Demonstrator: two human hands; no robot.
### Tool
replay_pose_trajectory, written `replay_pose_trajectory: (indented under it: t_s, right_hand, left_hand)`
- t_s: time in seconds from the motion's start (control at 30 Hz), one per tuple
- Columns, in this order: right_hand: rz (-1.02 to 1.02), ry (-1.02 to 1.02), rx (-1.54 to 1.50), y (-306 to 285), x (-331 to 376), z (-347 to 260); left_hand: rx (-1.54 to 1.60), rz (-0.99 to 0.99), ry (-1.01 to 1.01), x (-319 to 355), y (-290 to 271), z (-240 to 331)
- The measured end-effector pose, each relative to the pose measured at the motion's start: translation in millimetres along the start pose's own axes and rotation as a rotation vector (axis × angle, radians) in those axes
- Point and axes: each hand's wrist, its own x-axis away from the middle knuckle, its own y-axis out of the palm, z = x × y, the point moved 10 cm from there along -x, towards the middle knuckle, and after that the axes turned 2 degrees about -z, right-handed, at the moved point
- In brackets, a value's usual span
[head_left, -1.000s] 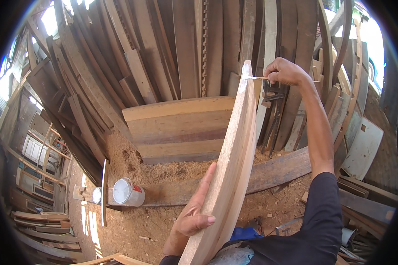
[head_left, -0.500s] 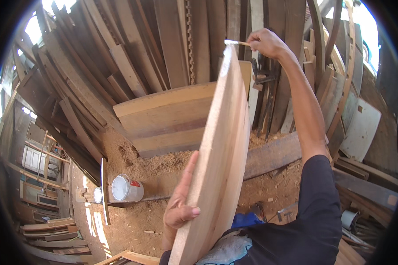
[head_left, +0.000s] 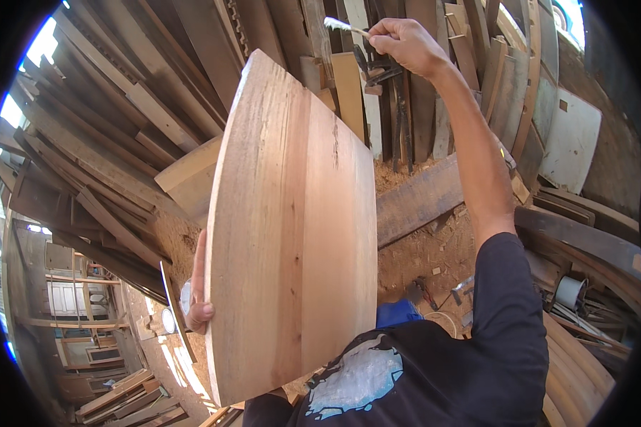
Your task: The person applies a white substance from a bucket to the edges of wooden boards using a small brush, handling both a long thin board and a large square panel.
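A broad, pale wooden panel (head_left: 299, 213) with a curved edge stands tilted before me, its wide face in view. My left hand (head_left: 200, 288) grips the panel's left edge, thumb on the near face and the other fingers mostly hidden behind. Raised at the upper right, my right hand (head_left: 409, 46) pinches the thin handle of a small brush (head_left: 345, 26). White, wet-looking stuff coats the brush's bristles, which hang in the air apart from the panel. Past my left hand, a white bucket (head_left: 186, 295) is largely covered by hand and panel.
Many boards (head_left: 114, 78) lean along the far side. A brown plank (head_left: 424, 203) lies beyond the panel over sawdust. A blue item (head_left: 397, 313) and a clamp-like tool (head_left: 463, 290) lie on the ground to the right. Stacked wood (head_left: 124, 395) sits at lower left.
The panel has turned from edge-on to showing its broad face, and its top has swung left. The brush has come off the panel's top end and is now up in the air.
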Motion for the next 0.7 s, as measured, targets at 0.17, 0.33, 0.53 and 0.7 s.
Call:
replay_pose_trajectory:
  t_s: [0.17,0.33,0.53,0.7]
  right_hand:
    - [0.324,0.133,-0.049,24.4,92.3,58.2]
    - [0.478,0.526,-0.223,142.8,281.9,214.5]
    - [0.411,1.379,-0.506,334.0,573.8,299.0]
    - [0.264,1.598,-0.673,404.9,618.9,257.1]
  left_hand:
    - [0.048,0.043,0.022,5.4,-17.0,2.7]
    - [0.135,0.161,0.088,6.1,-19.4,0.2]
    - [0.132,0.183,0.053,4.4,-23.5,-4.5]
    - [0.122,0.172,0.029,8.2,-35.8,-7.0]
